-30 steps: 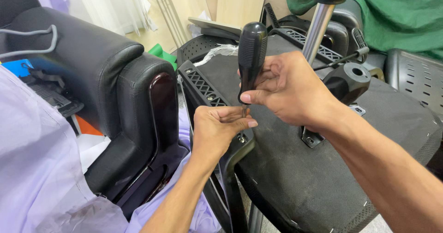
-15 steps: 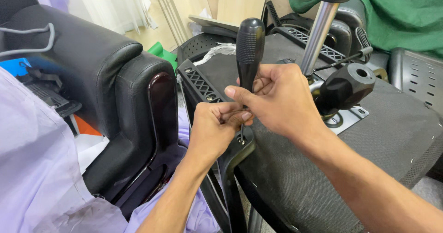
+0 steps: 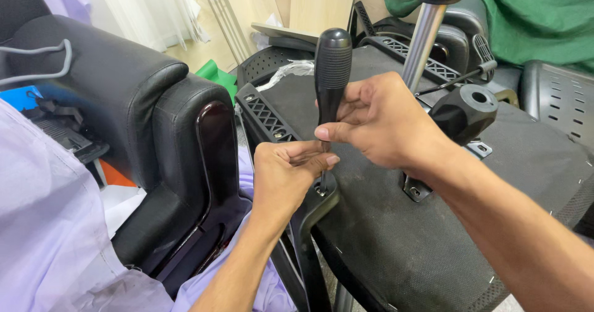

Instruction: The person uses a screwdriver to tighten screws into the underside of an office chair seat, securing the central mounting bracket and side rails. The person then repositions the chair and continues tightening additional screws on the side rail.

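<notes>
on the upturned mesh seat (image 3: 396, 238), right hand (image 3: 383, 123) clenching ribbed black screwdriver (image 3: 332, 71), left hand (image 3: 288, 176) pinching its shaft

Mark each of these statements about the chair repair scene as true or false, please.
1. The right hand holds a screwdriver with a black ribbed handle. True.
2. The screwdriver lies flat on the seat. False: it stands nearly upright, tip down at the armrest bracket.
3. The left hand pinches the shaft near the tip. True.
4. The chair seat underside is covered in red fabric. False: the covering is black.
5. A shiny metal gas-lift column rises behind the right hand. True.
6. A green cloth lies on the floor under the left hand. False: it is at the top right, behind the chairs.
</notes>
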